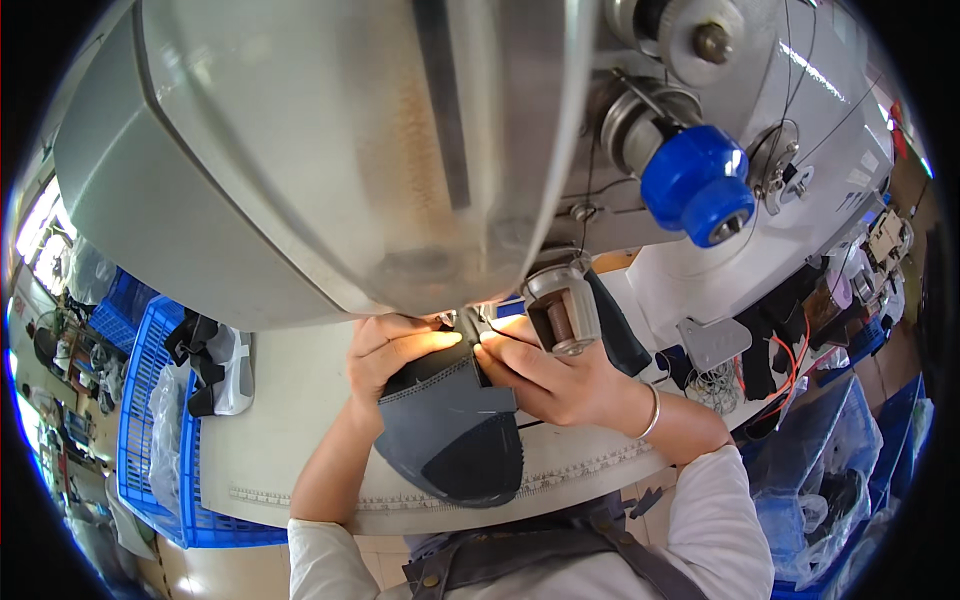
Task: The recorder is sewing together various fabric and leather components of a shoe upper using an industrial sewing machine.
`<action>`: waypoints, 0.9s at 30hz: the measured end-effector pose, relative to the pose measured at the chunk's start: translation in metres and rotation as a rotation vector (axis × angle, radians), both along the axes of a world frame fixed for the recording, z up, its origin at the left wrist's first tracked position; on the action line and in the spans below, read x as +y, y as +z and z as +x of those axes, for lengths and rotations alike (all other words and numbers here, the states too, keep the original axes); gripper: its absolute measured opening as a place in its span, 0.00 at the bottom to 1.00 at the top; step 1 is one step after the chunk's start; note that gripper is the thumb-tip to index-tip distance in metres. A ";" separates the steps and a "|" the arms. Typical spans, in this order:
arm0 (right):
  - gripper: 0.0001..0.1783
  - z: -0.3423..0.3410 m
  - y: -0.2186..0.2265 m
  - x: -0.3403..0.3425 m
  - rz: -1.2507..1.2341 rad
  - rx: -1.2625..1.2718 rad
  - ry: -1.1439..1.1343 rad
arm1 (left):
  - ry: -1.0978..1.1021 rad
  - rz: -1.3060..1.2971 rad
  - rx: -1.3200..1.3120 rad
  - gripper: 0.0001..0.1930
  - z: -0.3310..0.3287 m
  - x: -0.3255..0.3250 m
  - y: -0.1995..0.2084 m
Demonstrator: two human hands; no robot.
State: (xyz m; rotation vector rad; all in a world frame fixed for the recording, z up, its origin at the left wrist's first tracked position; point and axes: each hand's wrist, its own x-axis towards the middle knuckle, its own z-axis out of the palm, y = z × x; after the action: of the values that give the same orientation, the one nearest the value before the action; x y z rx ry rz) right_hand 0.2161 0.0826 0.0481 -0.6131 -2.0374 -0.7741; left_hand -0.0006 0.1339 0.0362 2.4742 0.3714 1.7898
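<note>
A dark grey and black shoe upper [437, 425] lies under the head of a sewing machine [350, 150], its rounded end toward me. My left hand [383, 358] grips its far left edge, the index finger stretched along the material. On the other side my right hand [560, 380], with a bracelet at the wrist, is closed on the upper's right edge. The fingertips of both hands meet near the lit presser foot [468, 322]. The machine head hides the needle's upper part.
At left, a grey and white shoe upper [236, 375] lies by a blue basket [150, 420]. A ruler strip [590, 458] runs along the table's front edge. Right of me are a thread heap [715, 385], orange cords [790, 365] and a plastic-lined blue bin [815, 470].
</note>
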 end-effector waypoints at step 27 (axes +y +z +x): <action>0.08 0.001 0.000 -0.006 0.036 -0.002 0.007 | -0.193 -0.183 0.141 0.11 -0.019 -0.010 0.008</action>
State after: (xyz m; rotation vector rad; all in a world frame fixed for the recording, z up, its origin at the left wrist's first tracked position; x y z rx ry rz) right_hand 0.2172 0.0766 0.0480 -0.5851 -2.0219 -0.8052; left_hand -0.0201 0.1237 0.0438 2.4216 0.2789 1.4458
